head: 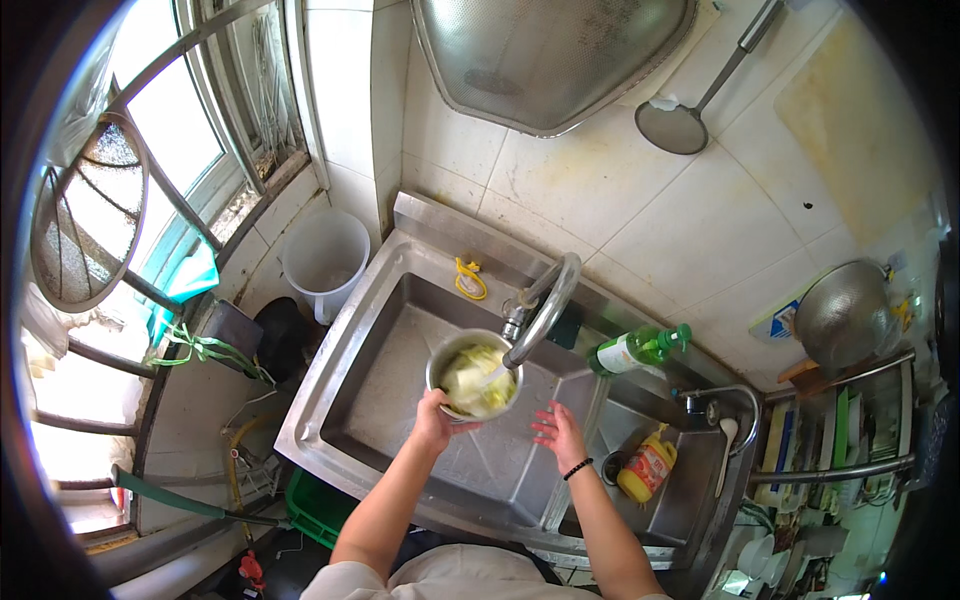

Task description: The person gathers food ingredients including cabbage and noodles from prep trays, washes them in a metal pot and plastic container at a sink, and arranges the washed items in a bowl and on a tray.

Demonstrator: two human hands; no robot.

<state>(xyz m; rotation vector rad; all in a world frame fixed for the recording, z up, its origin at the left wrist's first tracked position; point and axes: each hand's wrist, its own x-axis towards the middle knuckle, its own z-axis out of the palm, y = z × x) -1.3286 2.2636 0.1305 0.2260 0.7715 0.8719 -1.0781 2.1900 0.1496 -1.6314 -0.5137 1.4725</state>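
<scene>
My left hand [439, 421] grips the rim of a round metal bowl [433, 367], its thumb over the near left edge. Pale green leafy vegetable pieces [474, 379] lie in the bowl. Water streams onto them from the curved metal faucet [566, 300]. To the right of the bowl, my right hand [561, 436] is held over the large sink basin [390, 420] with fingers apart, touching nothing; a dark beaded bracelet circles that wrist.
A green pump bottle [634, 350] stands behind the sink divider. The small right basin holds a yellow bottle [647, 469] and a pale spoon [725, 457]. A translucent bucket [326, 259] stands left of the sink; a yellow tie [470, 277] lies on the back ledge.
</scene>
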